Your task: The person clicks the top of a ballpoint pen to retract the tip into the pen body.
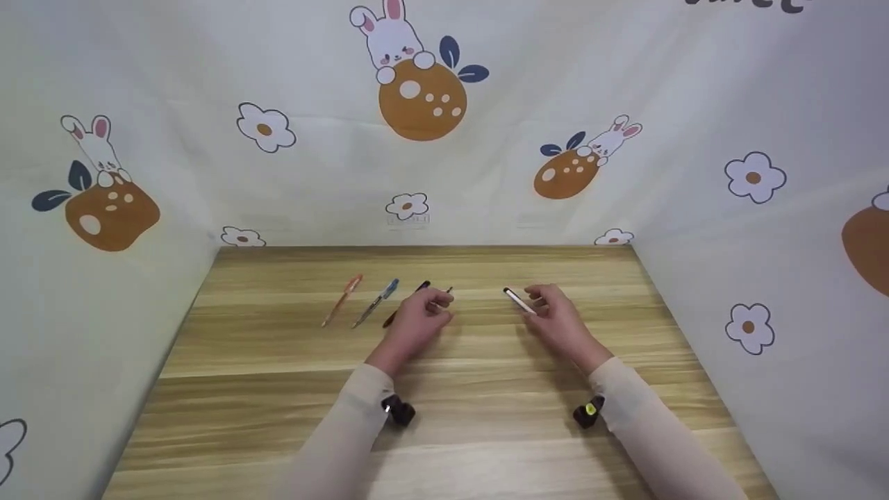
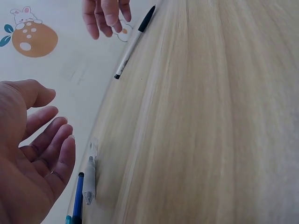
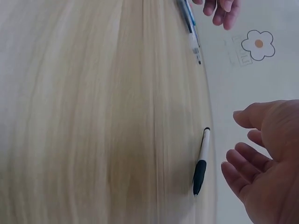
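My left hand (image 1: 419,312) is over the row of pens, its fingers loosely bent and holding nothing. It partly covers a dark pen (image 1: 424,285) and another pen, whose thin tip (image 1: 450,289) shows past the fingers. In the left wrist view, a clear and grey pen (image 2: 89,184) lies just below this hand. My right hand (image 1: 558,319) is beside a white pen (image 1: 518,300), thumb and fingers apart with nothing between them. The right wrist view shows that white pen (image 3: 202,151) with its black grip, lying on the table left of the fingers.
Farther left lie a red pen (image 1: 341,301) and a blue pen (image 1: 376,303), slanted side by side. The wooden table (image 1: 479,389) is bounded at the back and sides by a pale sheet (image 1: 326,187) printed with rabbits, oranges and flowers.
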